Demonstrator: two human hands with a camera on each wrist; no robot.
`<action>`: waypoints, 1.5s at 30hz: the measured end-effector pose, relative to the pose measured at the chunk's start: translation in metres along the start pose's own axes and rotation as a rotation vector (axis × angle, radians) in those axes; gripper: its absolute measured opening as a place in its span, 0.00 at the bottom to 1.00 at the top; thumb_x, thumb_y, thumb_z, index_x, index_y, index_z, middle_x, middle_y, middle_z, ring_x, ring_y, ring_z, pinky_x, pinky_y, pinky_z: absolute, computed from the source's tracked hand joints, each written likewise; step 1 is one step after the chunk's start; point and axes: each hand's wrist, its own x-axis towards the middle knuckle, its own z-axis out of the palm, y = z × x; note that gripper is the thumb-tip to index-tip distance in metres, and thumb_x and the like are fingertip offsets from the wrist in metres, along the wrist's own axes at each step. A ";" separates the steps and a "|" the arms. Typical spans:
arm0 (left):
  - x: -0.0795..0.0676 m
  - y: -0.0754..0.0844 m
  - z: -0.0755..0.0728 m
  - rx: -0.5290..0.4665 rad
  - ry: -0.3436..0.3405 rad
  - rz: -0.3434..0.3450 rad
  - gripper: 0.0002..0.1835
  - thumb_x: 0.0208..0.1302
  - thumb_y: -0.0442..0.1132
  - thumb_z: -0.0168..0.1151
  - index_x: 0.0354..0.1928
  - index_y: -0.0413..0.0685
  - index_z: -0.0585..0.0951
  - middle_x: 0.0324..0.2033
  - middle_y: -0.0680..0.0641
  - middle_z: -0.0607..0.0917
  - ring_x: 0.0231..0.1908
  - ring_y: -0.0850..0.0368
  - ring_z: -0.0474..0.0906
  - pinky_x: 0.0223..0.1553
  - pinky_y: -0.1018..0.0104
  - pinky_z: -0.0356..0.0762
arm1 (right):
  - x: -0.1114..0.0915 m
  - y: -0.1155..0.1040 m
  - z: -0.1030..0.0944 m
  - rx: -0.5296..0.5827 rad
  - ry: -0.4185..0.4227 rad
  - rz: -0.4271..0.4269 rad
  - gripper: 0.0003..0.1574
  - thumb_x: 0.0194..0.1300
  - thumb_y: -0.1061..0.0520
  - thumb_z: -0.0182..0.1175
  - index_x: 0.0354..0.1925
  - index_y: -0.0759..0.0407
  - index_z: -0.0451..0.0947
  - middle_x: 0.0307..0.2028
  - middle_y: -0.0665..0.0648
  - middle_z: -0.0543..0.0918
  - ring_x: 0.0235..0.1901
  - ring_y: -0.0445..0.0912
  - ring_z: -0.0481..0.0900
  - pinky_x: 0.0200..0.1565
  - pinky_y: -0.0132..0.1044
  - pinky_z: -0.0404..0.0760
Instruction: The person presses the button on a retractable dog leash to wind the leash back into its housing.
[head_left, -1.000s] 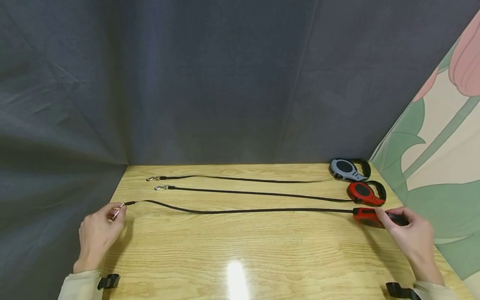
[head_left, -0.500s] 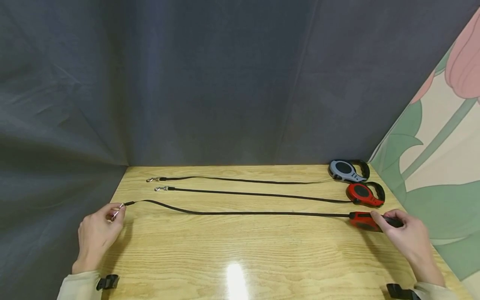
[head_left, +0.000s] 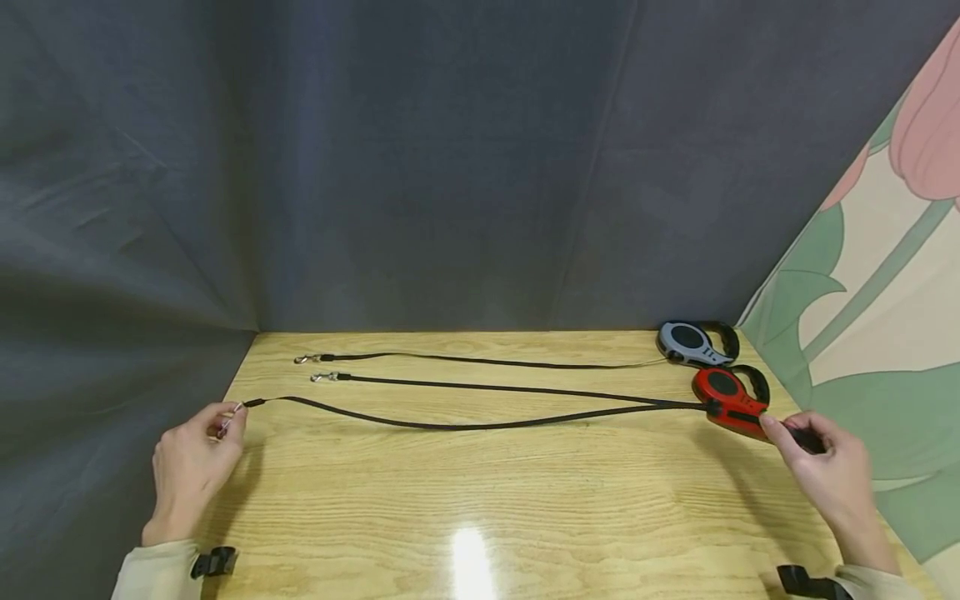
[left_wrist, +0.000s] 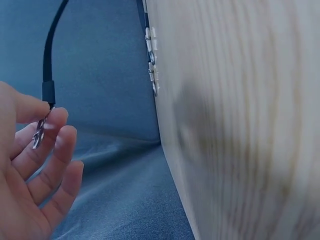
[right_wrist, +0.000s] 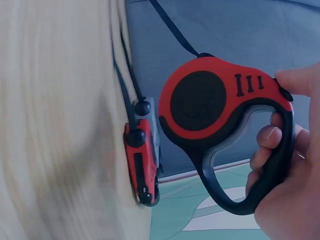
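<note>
My right hand [head_left: 832, 479] grips the black loop handle of a red retractable dog leash [right_wrist: 175, 125], its thumb on the button at the top. The casing is held above the table, seen flat-on in the right wrist view. From it a black strap [head_left: 450, 427] runs left, sagging slightly, to my left hand [head_left: 197, 467]. There, thumb and index finger pinch the metal snap hook [left_wrist: 38, 134] at the strap's end, while the other fingers are loosely bent. In the head view the held casing overlaps a second red retractable leash [head_left: 722, 382] lying on the table.
Behind the second red leash lies a grey retractable leash [head_left: 686, 335], near the back right corner. Both have straps drawn out leftward, ending in snap hooks [head_left: 324, 377] on the wooden table [head_left: 480, 492]. Dark cloth [head_left: 450, 167] hangs behind, and a floral cloth [head_left: 885, 333] at the right.
The right hand first shifted slightly left, then moved back right while the held casing turned and rose toward the lying red leash in view. The left hand has barely moved.
</note>
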 end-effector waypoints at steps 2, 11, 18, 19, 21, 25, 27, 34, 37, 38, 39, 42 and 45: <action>0.000 0.000 0.000 -0.011 0.018 0.000 0.14 0.74 0.45 0.62 0.47 0.44 0.90 0.31 0.39 0.91 0.31 0.34 0.86 0.34 0.40 0.75 | 0.000 0.000 -0.002 0.035 0.002 -0.001 0.14 0.72 0.48 0.70 0.31 0.51 0.81 0.22 0.34 0.76 0.23 0.38 0.69 0.27 0.34 0.65; 0.000 0.001 -0.001 -0.012 0.096 0.029 0.10 0.71 0.41 0.67 0.44 0.43 0.91 0.28 0.44 0.92 0.24 0.65 0.81 0.36 0.49 0.75 | -0.002 0.000 -0.007 0.052 0.047 0.006 0.15 0.71 0.49 0.71 0.29 0.51 0.80 0.19 0.35 0.74 0.24 0.37 0.67 0.28 0.35 0.62; 0.001 -0.003 -0.002 -0.010 0.137 0.073 0.07 0.66 0.39 0.75 0.41 0.43 0.93 0.25 0.43 0.92 0.20 0.79 0.73 0.31 0.51 0.76 | -0.003 0.000 -0.008 0.057 0.053 0.003 0.16 0.71 0.50 0.71 0.28 0.52 0.78 0.19 0.35 0.74 0.24 0.38 0.67 0.28 0.35 0.62; 0.001 -0.004 -0.002 -0.011 0.136 0.071 0.08 0.65 0.40 0.75 0.41 0.43 0.93 0.25 0.43 0.92 0.20 0.81 0.72 0.31 0.51 0.76 | -0.003 -0.001 -0.008 0.063 0.055 0.005 0.16 0.71 0.51 0.71 0.28 0.53 0.78 0.19 0.35 0.74 0.24 0.37 0.67 0.27 0.35 0.62; 0.001 -0.004 -0.003 -0.010 0.132 0.064 0.08 0.65 0.40 0.76 0.41 0.43 0.94 0.24 0.43 0.91 0.20 0.87 0.67 0.31 0.52 0.75 | -0.003 -0.001 -0.009 0.077 0.055 0.021 0.16 0.71 0.51 0.71 0.28 0.52 0.78 0.20 0.35 0.74 0.24 0.37 0.67 0.27 0.35 0.62; 0.000 -0.002 -0.004 -0.016 0.120 0.074 0.09 0.64 0.41 0.78 0.40 0.44 0.94 0.22 0.43 0.91 0.19 0.88 0.65 0.28 0.57 0.74 | -0.003 -0.002 -0.010 0.149 0.047 0.065 0.13 0.72 0.53 0.70 0.29 0.51 0.80 0.21 0.34 0.77 0.24 0.37 0.69 0.27 0.34 0.65; 0.000 0.000 -0.003 -0.018 0.108 0.089 0.09 0.63 0.42 0.79 0.40 0.45 0.94 0.22 0.44 0.90 0.18 0.84 0.67 0.27 0.62 0.72 | -0.002 -0.003 -0.009 0.190 0.049 0.078 0.11 0.72 0.55 0.69 0.30 0.51 0.82 0.22 0.34 0.79 0.24 0.36 0.70 0.28 0.33 0.66; -0.001 0.006 0.000 -0.003 0.112 0.091 0.09 0.59 0.45 0.82 0.35 0.47 0.95 0.21 0.46 0.90 0.16 0.72 0.74 0.27 0.68 0.69 | 0.001 -0.007 -0.004 0.275 0.109 0.014 0.13 0.71 0.63 0.67 0.29 0.51 0.82 0.21 0.33 0.80 0.21 0.34 0.70 0.26 0.31 0.66; -0.002 0.004 -0.001 -0.001 0.115 0.063 0.11 0.60 0.47 0.81 0.34 0.47 0.95 0.21 0.46 0.91 0.16 0.70 0.75 0.28 0.68 0.69 | 0.003 -0.006 -0.003 0.302 0.126 -0.007 0.14 0.71 0.66 0.66 0.29 0.52 0.82 0.22 0.33 0.81 0.21 0.34 0.70 0.26 0.31 0.66; -0.002 0.004 -0.001 -0.004 0.114 0.050 0.11 0.60 0.48 0.81 0.33 0.47 0.95 0.22 0.46 0.91 0.16 0.69 0.76 0.29 0.65 0.72 | 0.003 -0.006 -0.004 0.303 0.129 -0.011 0.14 0.71 0.67 0.65 0.28 0.53 0.82 0.22 0.32 0.81 0.21 0.34 0.70 0.26 0.30 0.66; -0.001 0.004 -0.001 -0.004 0.112 0.038 0.12 0.60 0.49 0.81 0.33 0.48 0.95 0.22 0.45 0.91 0.17 0.69 0.76 0.30 0.62 0.74 | 0.003 -0.007 -0.004 0.301 0.131 -0.015 0.14 0.71 0.67 0.65 0.28 0.53 0.82 0.22 0.32 0.81 0.21 0.34 0.70 0.27 0.30 0.66; -0.001 0.004 -0.002 -0.004 0.096 0.000 0.14 0.61 0.52 0.80 0.32 0.48 0.95 0.23 0.46 0.92 0.17 0.64 0.78 0.32 0.54 0.76 | 0.004 -0.007 -0.004 0.301 0.130 -0.025 0.13 0.71 0.67 0.65 0.29 0.54 0.82 0.23 0.32 0.82 0.22 0.34 0.71 0.28 0.30 0.67; -0.001 0.005 -0.003 -0.018 0.078 0.004 0.14 0.63 0.51 0.79 0.33 0.47 0.95 0.23 0.46 0.92 0.17 0.70 0.76 0.31 0.66 0.72 | 0.003 -0.008 -0.004 0.310 0.123 -0.038 0.13 0.70 0.68 0.65 0.30 0.55 0.83 0.24 0.33 0.83 0.23 0.34 0.72 0.28 0.29 0.68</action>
